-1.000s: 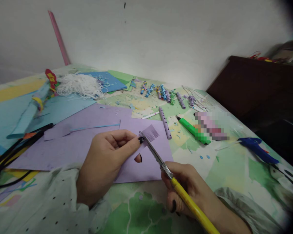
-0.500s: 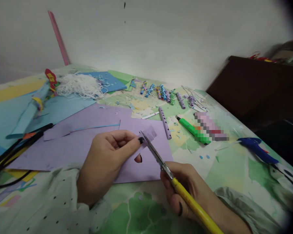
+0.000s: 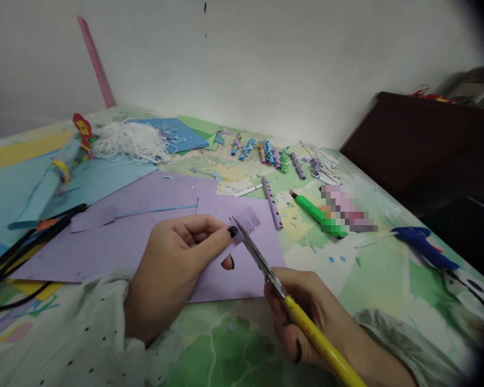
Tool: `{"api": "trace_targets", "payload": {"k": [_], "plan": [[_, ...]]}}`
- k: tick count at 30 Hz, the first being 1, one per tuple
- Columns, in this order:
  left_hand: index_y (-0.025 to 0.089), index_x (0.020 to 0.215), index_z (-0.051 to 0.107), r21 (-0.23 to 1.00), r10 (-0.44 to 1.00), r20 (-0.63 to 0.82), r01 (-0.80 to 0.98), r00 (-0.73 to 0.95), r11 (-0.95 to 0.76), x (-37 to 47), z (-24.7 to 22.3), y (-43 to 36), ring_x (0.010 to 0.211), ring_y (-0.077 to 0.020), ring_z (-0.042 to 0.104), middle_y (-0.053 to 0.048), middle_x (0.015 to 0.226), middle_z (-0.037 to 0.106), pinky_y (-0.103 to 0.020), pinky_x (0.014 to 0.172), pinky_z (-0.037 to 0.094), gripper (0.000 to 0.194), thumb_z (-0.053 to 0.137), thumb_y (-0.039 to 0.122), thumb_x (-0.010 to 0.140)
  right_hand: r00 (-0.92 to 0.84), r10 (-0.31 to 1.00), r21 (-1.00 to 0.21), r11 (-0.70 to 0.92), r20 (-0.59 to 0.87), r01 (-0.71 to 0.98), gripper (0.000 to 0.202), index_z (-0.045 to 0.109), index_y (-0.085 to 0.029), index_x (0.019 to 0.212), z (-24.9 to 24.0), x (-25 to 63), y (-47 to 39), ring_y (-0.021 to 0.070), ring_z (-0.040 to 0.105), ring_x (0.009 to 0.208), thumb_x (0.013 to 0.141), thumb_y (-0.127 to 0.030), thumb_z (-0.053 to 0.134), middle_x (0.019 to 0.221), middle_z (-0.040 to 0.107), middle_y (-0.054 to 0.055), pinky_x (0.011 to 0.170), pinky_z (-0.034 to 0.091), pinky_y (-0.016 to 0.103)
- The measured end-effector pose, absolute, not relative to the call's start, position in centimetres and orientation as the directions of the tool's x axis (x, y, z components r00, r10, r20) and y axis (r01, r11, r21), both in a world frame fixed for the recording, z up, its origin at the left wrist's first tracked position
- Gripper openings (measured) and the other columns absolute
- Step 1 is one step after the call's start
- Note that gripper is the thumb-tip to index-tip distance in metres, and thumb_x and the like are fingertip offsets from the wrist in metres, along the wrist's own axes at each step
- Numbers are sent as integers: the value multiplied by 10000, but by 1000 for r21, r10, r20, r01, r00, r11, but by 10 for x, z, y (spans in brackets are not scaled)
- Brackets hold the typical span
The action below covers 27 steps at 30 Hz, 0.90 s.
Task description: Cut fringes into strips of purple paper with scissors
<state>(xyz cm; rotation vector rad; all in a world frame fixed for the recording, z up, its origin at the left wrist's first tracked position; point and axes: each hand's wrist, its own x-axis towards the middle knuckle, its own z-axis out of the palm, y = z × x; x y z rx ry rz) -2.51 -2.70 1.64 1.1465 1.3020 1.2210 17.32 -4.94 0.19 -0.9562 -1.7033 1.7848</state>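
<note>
**Right hand [image 3: 320, 303]: thumb lower and farther right than a second ago**

From left, I count one heap of white string [image 3: 129, 142], then the left hand [image 3: 173, 269] pinching one fringed purple strip [image 3: 251, 220] above a purple sheet [image 3: 236, 285]; the thumb hides the near end. One pair of scissors [image 3: 293, 308] meets the strip, gripped by the right hand, handle cut off below. Rightward: one green cutter [image 3: 310, 208], two blue dots [image 3: 331, 259], one pixelated pink thing [image 3: 349, 209] I can't make out, one blue glue gun [image 3: 424, 244].

Table [image 3: 379, 290]: wall [image 3: 246, 64] behind.
String heap [image 3: 131, 141]: back left.
Paper sheet [image 3: 237, 287]: centre, scissors [image 3: 296, 312] over it.
Cutter [image 3: 314, 212]: right of sheet.
Glue gun [image 3: 423, 245]: right of cutter, near table edge.
</note>
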Motion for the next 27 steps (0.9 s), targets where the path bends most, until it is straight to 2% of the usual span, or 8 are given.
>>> {"api": "trace_targets", "payload": {"k": [5, 12, 15, 22, 27], "plan": [[209, 547, 668, 998, 995, -52, 21, -86, 54, -25, 15, -26, 506, -92, 512, 43, 504, 619, -195, 502, 364, 192, 676, 246, 735, -617, 768, -986, -140, -169, 95, 584, 332, -214, 669, -1, 173, -47, 92, 234, 560, 697, -659, 708, 641, 255, -64, 469, 189, 243], [207, 569, 677, 999, 996, -53, 2, -74, 53, -25, 14, -26, 507, -93, 513, 40, 520, 624, -191, 495, 369, 182, 675, 253, 746, -637, 761, -992, -90, -122, 83, 495, 357, -211, 702, 0, 174, -48, 102, 260, 587, 779, -570, 689, 673, 258, -53, 494, 213, 245], [201, 578, 681, 999, 996, -48, 4, -78, 48, -25, 15, -26, 503, -91, 517, 37, 523, 628, -188, 495, 373, 173, 674, 250, 744, -628, 771, -994, -81, -106, 68, 487, 365, -207, 706, 0, 174, -49, 97, 258, 584, 772, -537, 717, 672, 256, -57, 487, 210, 240], [195, 567, 680, 999, 997, -38, -10, -74, 38, -24, 16, -27, 492, -87, 523, 39, 502, 621, -176, 491, 382, 167, 684, 246, 725, -613, 776, -986, -161, -152, 41, 533, 389, -196, 695, -3, 172, -46, 83, 243, 559, 706, -583, 754, 632, 273, -73, 463, 181, 234], [196, 547, 666, 999, 995, -45, -20, -87, 43, -25, 15, -26, 491, -87, 508, 41, 492, 609, -177, 484, 367, 177, 689, 250, 715, -624, 770, -990, -135, -132, 44, 533, 362, -204, 660, -4, 172, -47, 87, 222, 552, 732, -585, 728, 618, 238, -75, 465, 170, 239]]}}
